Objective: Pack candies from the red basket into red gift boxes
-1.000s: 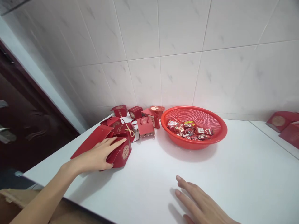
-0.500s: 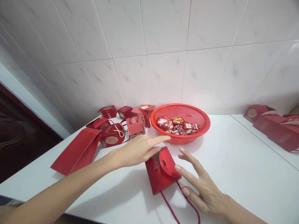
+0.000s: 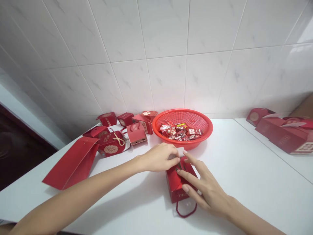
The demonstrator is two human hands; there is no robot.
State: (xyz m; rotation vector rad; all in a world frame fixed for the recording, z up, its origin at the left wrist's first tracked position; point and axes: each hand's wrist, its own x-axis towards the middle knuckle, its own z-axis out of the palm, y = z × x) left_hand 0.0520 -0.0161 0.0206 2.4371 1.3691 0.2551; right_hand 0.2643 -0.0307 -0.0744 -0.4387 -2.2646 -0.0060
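A small red paper gift box (image 3: pixel 177 192) stands on the white tabletop in front of me, its dark red cord handle (image 3: pixel 186 215) hanging off the near side. My left hand (image 3: pixel 162 157) is closed at the box's far edge, fingers curled beside a raised flap (image 3: pixel 180 151) that shows a pale inner face. Over the box's top reaches my right hand (image 3: pixel 204 184), fingers stretched and apart, their tips touching the flaps. The fingers partly hide the top of the box.
Beyond the box sits a red plastic colander (image 3: pixel 207 130) holding several wrapped candies (image 3: pixel 181 132). Several red boxes (image 3: pixel 113 143) cluster at the back left, near a larger red carton (image 3: pixel 70 163). More red packaging (image 3: pixel 283 132) lies at the right, against the tiled wall.
The box has turned and sits farther right, and its cord now forms a short loop. My left hand has curled at a raised far flap, while my right fingers have come onto the top.
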